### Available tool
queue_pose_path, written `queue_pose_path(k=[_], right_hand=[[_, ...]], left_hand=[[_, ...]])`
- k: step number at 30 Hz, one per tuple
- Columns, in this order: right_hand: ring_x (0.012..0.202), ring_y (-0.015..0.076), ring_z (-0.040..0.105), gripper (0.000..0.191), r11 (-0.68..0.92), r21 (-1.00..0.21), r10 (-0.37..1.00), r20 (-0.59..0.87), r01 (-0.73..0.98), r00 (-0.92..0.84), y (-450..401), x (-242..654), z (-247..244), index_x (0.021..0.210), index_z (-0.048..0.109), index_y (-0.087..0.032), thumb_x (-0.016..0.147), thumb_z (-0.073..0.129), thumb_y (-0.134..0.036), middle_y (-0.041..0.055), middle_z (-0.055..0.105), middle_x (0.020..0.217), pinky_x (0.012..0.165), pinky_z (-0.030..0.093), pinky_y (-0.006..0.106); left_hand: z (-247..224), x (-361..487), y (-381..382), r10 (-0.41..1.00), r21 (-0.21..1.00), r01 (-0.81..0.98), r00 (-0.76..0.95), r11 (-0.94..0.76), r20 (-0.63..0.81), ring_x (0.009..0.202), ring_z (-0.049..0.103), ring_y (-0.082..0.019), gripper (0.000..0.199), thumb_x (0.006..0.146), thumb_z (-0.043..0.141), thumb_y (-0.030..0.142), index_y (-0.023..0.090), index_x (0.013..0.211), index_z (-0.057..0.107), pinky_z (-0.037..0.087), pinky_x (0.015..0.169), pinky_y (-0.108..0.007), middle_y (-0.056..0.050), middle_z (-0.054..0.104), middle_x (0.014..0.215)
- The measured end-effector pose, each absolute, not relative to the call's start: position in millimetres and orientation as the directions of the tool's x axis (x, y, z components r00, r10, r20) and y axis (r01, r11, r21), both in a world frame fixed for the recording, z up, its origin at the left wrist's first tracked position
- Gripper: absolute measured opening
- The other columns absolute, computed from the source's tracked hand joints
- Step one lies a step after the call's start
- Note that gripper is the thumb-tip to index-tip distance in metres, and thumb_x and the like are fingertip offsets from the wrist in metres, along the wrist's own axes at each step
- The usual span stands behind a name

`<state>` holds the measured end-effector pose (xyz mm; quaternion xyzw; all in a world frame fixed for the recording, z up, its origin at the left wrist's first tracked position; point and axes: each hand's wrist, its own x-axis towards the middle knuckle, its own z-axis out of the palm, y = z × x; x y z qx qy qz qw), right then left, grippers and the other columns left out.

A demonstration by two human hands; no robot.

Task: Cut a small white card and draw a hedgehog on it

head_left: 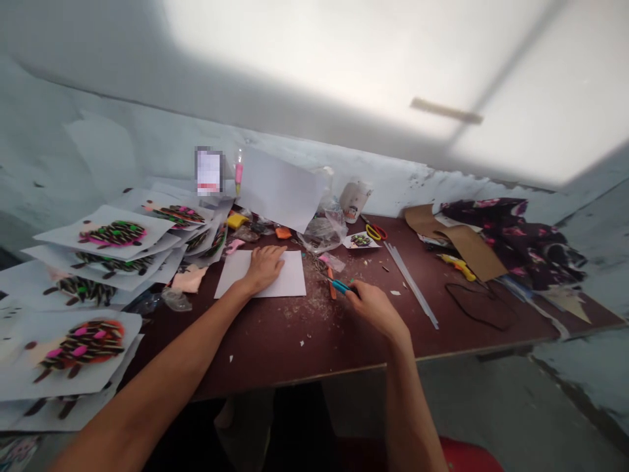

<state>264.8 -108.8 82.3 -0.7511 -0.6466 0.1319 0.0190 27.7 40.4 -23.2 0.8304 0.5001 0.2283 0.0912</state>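
Presently, head view, left hand: palm down on the white paper, grip flattened and fairly wide; light or uneven pressure could let the paper skid.
Right hand: grip closed narrowly around the blue-handled tool; a loose hold could let its tip swing, and a slip leftward could scratch the paper.
Orange strip: just beside the tool on the bench, easily knocked aside; whether they touch, I cannot tell.
White paper: under the left hand, left of the tool; crumbs from the littered patch beside it could stick to it or mark it.
Plastic bag: beyond the tool, light enough to be dragged by a brushing knuckle.
Picture sheets: piled unevenly at the left, near the left forearm; 1 elbow bump could topple them.
Black cord: looped at the right, where a sleeve or wrist could snag.
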Motion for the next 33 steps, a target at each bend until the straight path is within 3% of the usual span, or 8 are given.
queue_pose_path(k=[6,15,20,33], right_hand=[[0.077,0.0162,0.061,0.021,-0.095,-0.366,0.991,-0.121,0.926,0.054,-105,253,80,0.095,0.068,-0.018,0.097,0.048,-0.025,0.0064,0.072,0.091,0.065,0.031,0.025],[0.093,0.0212,0.065,0.025,-0.121,-0.337,0.992,-0.061,0.934,0.106,-87,243,63,0.115,0.066,-0.017,0.096,0.052,-0.023,0.0098,0.073,0.108,0.074,0.035,0.026],[0.1,0.0229,0.065,0.029,-0.129,-0.341,0.992,-0.054,0.931,0.118,-88,244,60,0.12,0.065,-0.017,0.096,0.051,-0.023,0.0103,0.072,0.114,0.079,0.038,0.027],[0.1,0.0237,0.066,0.03,-0.161,-0.284,0.987,-0.067,0.945,0.148,-91,240,67,0.122,0.064,-0.017,0.097,0.049,-0.024,0.0107,0.072,0.114,0.078,0.039,0.028]], left_hand=[[-23,25,44,0.832,0.422,0.731,0.374,-0.537,0.41,0.122,0.053,-0.03,0.045,0.084,0.05,0.021,0.02,0.128,0.059,0.034,0.109,-0.049,-0.011,0.063,0.126],[-20,18,45,0.794,0.518,0.613,0.359,-0.597,0.491,0.107,0.06,-0.027,0.026,0.083,0.052,0.015,0.019,0.104,0.066,0.046,0.099,-0.044,-0.009,0.067,0.109],[-23,18,44,0.776,0.517,0.59,0.363,-0.62,0.516,0.109,0.062,-0.025,0.03,0.09,0.048,0.018,0.018,0.113,0.068,0.049,0.1,-0.041,-0.009,0.067,0.117],[-31,24,42,0.781,0.429,0.66,0.443,-0.617,0.44,0.121,0.059,-0.027,0.041,0.087,0.046,0.015,0.013,0.124,0.063,0.046,0.105,-0.043,-0.013,0.063,0.133]])
